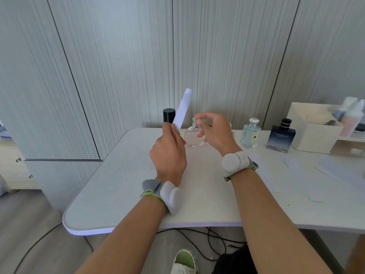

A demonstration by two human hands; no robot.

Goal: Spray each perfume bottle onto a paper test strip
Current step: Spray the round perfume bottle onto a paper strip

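Note:
My left hand (169,153) pinches a white paper test strip (182,109) that points up and to the right, over the far middle of the table. My right hand (214,131) hovers open just right of it, fingers spread above a round clear bottle with pinkish liquid (192,138), not gripping it. A black-capped bottle (168,115) stands behind my left hand, mostly hidden. Further right stand a pale blue bottle with a silver cap (251,133) and a dark blue bottle with a black cap (280,136).
The white table (122,186) has a rounded near-left corner. Several paper strips (335,171) lie flat at the right. A white organiser box (314,131) holding tubes sits at the far right. Cables trail on the floor under the table.

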